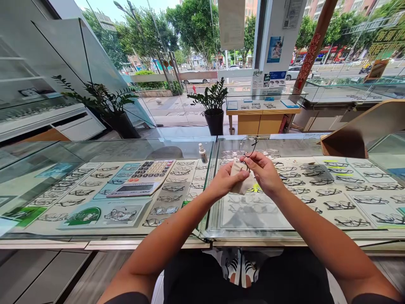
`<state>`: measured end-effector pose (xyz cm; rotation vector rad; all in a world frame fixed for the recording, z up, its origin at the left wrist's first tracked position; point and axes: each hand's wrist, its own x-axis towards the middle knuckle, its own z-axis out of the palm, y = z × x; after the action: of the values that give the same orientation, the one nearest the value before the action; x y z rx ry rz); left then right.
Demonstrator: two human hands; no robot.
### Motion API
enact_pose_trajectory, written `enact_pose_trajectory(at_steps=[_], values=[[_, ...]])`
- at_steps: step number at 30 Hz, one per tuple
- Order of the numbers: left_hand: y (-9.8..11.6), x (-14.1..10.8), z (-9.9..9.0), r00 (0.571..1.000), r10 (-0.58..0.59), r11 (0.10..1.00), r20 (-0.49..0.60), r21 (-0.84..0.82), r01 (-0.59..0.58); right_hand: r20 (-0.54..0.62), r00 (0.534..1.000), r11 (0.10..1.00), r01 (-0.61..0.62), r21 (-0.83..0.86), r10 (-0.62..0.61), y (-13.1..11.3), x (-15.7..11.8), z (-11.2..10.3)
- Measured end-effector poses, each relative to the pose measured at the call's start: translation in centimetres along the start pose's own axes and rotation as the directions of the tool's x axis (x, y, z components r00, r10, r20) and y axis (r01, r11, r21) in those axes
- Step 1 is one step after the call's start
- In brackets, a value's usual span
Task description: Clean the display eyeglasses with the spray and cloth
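Above the glass counter, my left hand (225, 180) is closed on a pale cloth (239, 184), its thumb pressed on the cloth. Close to its right, my right hand (264, 171) pinches a pair of thin dark-rimmed glasses (248, 146). One round lens of the glasses stands up above the fingers; the lower part lies against the cloth and is partly hidden by the hands. On the glass to the left stands a small white spray bottle (203, 153).
A large calculator (142, 179) lies on the left glass counter (110, 145). Rows of glasses fill the display cases below. A brown wooden stand (344, 145) is at the right. Potted plants (214, 122) stand beyond the counter.
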<state>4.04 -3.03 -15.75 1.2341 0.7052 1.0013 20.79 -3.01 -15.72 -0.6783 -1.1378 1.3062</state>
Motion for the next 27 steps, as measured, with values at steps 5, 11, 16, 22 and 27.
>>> enact_pose_trajectory(at_steps=[5,11,16,22,27], values=[[-0.5,0.5,-0.2,0.989,0.108,0.994,-0.097,0.045,-0.104,0.018,1.000,1.000,0.000,0.018,0.000,-0.1,-0.1,0.3],[-0.2,0.4,-0.6,0.997,0.075,0.997,0.024,0.028,-0.076,0.028,0.996,0.994,-0.082,0.068,0.080,-1.0,-0.3,0.5],[0.5,-0.2,-0.5,0.995,0.062,0.996,0.082,0.060,-0.067,-0.018,0.993,0.990,-0.111,0.086,0.113,-1.4,-0.2,0.5],[-0.2,0.1,-0.5,0.975,0.192,0.968,-0.114,0.184,-0.170,-0.005,0.994,0.983,-0.110,0.147,0.112,-0.4,-0.4,1.0],[-0.2,0.5,-0.7,0.985,0.111,0.983,-0.131,0.157,-0.090,-0.014,0.996,0.989,-0.085,0.121,0.087,0.3,-0.3,0.9]])
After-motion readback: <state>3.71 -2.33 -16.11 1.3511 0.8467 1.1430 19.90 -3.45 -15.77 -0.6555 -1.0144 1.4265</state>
